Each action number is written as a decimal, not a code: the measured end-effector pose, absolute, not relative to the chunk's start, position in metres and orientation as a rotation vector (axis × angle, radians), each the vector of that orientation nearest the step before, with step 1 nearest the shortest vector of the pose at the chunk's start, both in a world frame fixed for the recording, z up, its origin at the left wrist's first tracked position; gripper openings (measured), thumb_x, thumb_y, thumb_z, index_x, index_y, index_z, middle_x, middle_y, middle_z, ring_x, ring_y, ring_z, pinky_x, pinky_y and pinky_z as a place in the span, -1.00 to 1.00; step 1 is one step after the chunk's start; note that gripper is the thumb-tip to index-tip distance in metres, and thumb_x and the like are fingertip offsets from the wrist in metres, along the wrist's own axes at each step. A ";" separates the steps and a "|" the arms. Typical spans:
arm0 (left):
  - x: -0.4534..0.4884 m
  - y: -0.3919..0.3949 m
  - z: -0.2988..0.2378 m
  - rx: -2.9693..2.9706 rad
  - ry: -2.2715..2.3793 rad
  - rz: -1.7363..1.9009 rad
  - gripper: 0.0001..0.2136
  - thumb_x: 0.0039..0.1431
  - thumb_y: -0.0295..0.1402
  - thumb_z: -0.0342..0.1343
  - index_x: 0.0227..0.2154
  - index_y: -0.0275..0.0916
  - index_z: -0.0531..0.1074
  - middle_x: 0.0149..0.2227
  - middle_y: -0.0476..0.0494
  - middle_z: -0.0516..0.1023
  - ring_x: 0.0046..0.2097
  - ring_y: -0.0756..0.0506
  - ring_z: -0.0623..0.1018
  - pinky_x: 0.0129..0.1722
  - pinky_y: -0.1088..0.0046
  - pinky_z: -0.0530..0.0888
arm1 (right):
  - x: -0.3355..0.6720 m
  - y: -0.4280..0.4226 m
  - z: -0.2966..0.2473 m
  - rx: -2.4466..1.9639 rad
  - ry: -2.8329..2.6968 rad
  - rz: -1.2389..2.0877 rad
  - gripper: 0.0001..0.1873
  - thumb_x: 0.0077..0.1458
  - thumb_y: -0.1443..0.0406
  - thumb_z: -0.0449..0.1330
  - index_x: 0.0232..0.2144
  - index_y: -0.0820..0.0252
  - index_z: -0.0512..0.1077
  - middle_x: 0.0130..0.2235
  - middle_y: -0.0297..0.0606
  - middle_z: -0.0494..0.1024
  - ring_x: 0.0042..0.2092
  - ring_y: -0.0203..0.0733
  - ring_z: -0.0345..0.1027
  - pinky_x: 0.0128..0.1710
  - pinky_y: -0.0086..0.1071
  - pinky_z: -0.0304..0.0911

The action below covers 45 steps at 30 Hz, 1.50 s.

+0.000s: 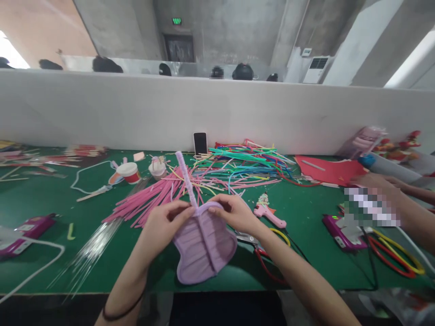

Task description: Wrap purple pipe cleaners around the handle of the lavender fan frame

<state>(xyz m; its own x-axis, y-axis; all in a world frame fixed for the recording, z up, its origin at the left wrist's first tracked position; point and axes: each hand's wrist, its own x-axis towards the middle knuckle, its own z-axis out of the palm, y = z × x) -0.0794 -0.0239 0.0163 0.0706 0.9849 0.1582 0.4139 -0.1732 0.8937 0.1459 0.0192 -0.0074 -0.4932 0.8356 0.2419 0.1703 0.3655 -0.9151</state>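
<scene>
I judge the lilac panel [204,249] filled, left hand [166,224] and right hand [234,213] pinching its top, one stem [185,176] untrimmed at 12 o'clock.

A thin black band [121,312] circles the wrist of the left hand [163,228]; both forearms are bare.

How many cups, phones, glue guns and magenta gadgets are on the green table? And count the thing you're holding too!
cups: 2
phone: 1
pink glue gun: 1
magenta gadgets: 2
lilac woven piece, held by the left hand and right hand: 1
Total: 7
</scene>
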 end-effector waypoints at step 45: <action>-0.066 0.051 -0.059 0.955 1.178 0.856 -0.60 -0.17 -0.15 0.49 -0.29 -0.29 0.63 -0.33 -0.15 0.66 -0.34 -0.12 0.59 -0.35 0.46 0.46 | 0.200 0.082 -0.003 -1.776 -2.178 0.107 -0.41 0.23 0.49 0.05 0.28 0.16 0.23 -0.20 -0.14 0.66 -0.18 -0.05 0.58 -0.16 -0.26 0.41</action>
